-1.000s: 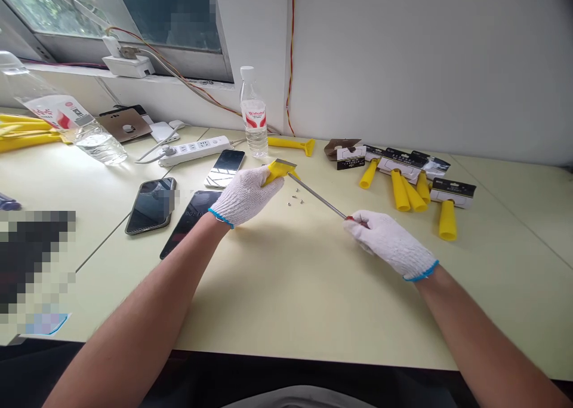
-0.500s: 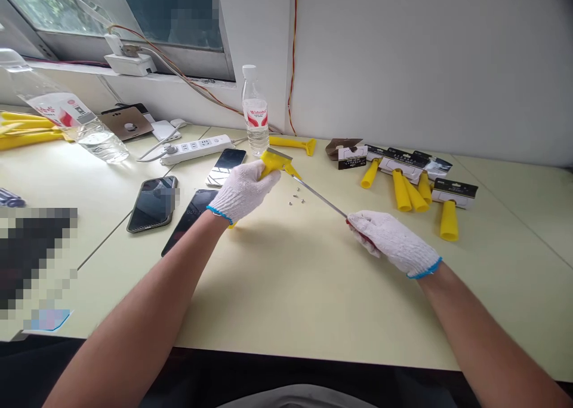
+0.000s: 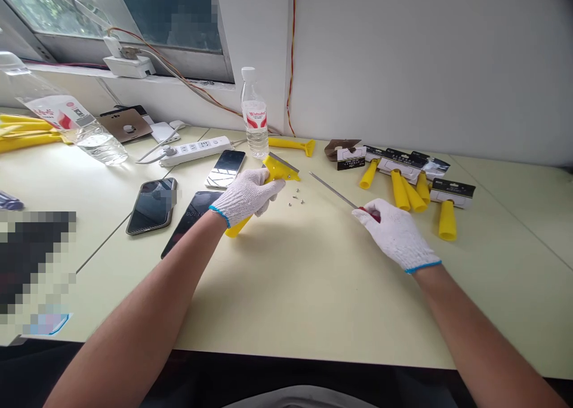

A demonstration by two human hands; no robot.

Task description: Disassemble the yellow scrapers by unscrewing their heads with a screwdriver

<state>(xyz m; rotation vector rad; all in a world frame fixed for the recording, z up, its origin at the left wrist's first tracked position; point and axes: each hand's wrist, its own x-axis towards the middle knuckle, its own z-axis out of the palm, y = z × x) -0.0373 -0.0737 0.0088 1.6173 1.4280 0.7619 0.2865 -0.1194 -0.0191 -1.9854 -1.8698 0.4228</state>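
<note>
My left hand (image 3: 248,194), in a white knit glove with a blue cuff, is closed around a yellow scraper (image 3: 278,168). A metal blade runs along the scraper's head, and its handle shows below my fingers. In my gloved right hand (image 3: 396,232) is a long screwdriver (image 3: 333,189) with a red handle, its shaft pointing up and left. Its tip is apart from the scraper, a little to the right of the head. Several small screws (image 3: 295,198) lie on the table just below the scraper's head.
Yellow-handled scrapers in black-and-white card packaging (image 3: 403,168) lie at right. Another yellow scraper (image 3: 290,144) lies behind, beside an upright water bottle (image 3: 256,115). Phones (image 3: 152,206), a power strip (image 3: 197,151) and a tilted larger bottle (image 3: 71,118) occupy the left of the table (image 3: 304,300).
The screwdriver's tip has left the scraper's head and moved right. The scraper has turned in my left hand, lowering its head and showing more of its handle.
</note>
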